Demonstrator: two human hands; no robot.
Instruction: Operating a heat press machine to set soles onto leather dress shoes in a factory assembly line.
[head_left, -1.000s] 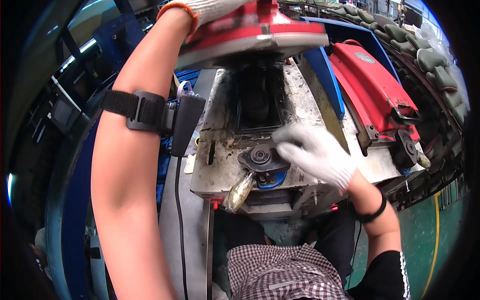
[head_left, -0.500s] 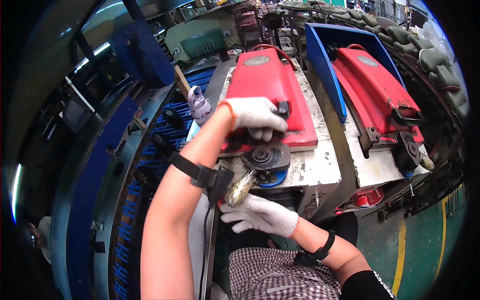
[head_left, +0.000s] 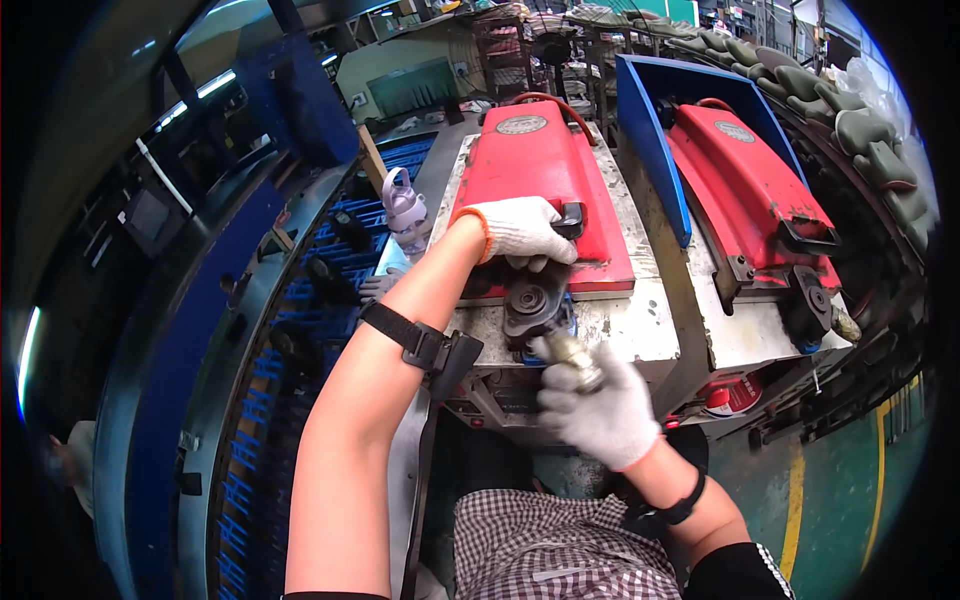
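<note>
My left hand [head_left: 525, 232], in a white knit glove with an orange cuff, is closed round the black handle [head_left: 569, 220] at the front of a red machine cover [head_left: 525, 165]. Just below it sits a dark metal lever [head_left: 533, 302] with a round hub. A grip wrapped in yellowish, shiny material [head_left: 574, 362] stands out from the lever's near end. My right hand [head_left: 605, 405], also white-gloved, has its fingers around this grip and is a little blurred. The joint between grip and lever is hard to make out.
A second red machine [head_left: 745, 180] with a blue guard [head_left: 650, 150] stands at right. A lilac bottle [head_left: 405, 212] and a grey glove [head_left: 380, 284] are to the left, by blue racks [head_left: 250, 440]. Green padded pieces [head_left: 868, 118] line the far right.
The lever's wrapped grip has swung from lower left to the right. My right hand has moved up and right and closed on it. My left hand stays at the black handle.
</note>
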